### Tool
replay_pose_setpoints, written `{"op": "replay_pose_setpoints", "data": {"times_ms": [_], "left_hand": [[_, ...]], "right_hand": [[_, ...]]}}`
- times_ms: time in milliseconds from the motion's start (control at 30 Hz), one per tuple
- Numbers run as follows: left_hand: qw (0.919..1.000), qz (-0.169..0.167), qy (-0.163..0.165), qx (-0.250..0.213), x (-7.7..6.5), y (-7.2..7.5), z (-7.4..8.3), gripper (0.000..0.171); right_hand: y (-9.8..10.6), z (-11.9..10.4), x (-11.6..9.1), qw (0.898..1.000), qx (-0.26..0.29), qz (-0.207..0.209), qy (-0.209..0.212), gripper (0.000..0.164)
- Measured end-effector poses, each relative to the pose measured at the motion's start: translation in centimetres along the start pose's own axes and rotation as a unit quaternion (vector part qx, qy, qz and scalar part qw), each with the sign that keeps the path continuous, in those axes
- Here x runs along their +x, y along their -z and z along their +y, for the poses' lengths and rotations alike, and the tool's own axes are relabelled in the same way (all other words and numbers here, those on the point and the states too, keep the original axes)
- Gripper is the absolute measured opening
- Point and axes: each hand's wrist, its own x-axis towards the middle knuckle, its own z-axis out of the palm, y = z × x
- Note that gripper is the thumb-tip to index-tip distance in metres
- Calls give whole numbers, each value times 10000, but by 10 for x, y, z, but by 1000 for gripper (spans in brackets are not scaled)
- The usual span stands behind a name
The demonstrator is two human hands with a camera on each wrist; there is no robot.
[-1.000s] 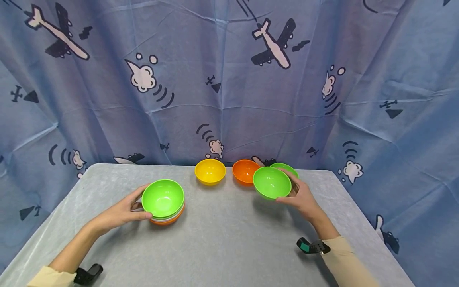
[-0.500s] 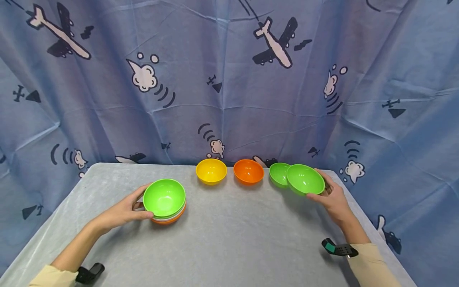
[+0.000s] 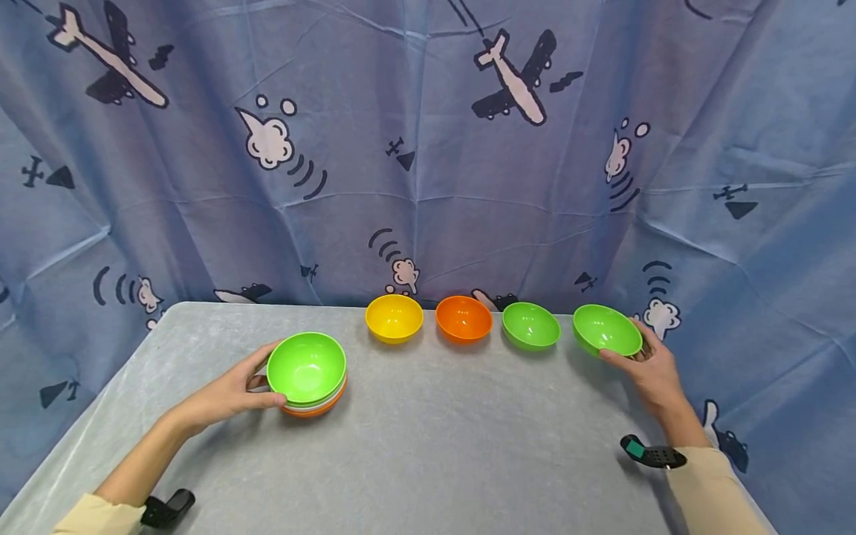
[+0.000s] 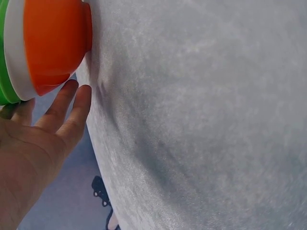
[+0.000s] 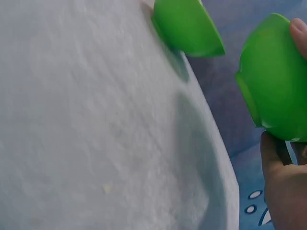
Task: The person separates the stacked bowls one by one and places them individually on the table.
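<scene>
At the left of the table, my left hand [image 3: 227,394] holds the side of a stack of bowls [image 4: 53,45], thumb in front and fingers behind. A green bowl [image 3: 306,368] tops the stack, with a white bowl [image 4: 15,48] and an orange bowl [image 4: 55,43] under it. At the back right, my right hand [image 3: 652,371] grips a single green bowl [image 3: 607,331] by its right side, thumb at the near rim. The right wrist view shows this bowl [image 5: 276,81] raised off the table, its shadow falling on the cloth.
Along the back edge stand a yellow bowl [image 3: 394,319], an orange bowl [image 3: 464,320] and another green bowl [image 3: 531,327], left to right. A grey cloth covers the table [image 3: 428,446]. Behind it hangs a blue curtain [image 3: 334,111] with airplane prints.
My right hand has carried its green bowl rightward, from in front of the orange and green bowls to the right end of the row. The left hand and its stack stay in place.
</scene>
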Motion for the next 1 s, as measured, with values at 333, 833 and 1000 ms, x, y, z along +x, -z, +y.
{"op": "replay_pose_setpoints", "data": {"times_ms": [333,833,1000], "left_hand": [[10000,-24,-8,-26,0,-1,3,89],[9995,-135,-182,-216,-2,-3,5,89],[9999,-60,-35,-132,-3,-2,6,91]], "right_hand": [[7,13,16,9966,-478,228,-625,103],[5,34,26,9923,-774,135,-959,107],[6,35,27,9922,-773,-42,-979,110]]}}
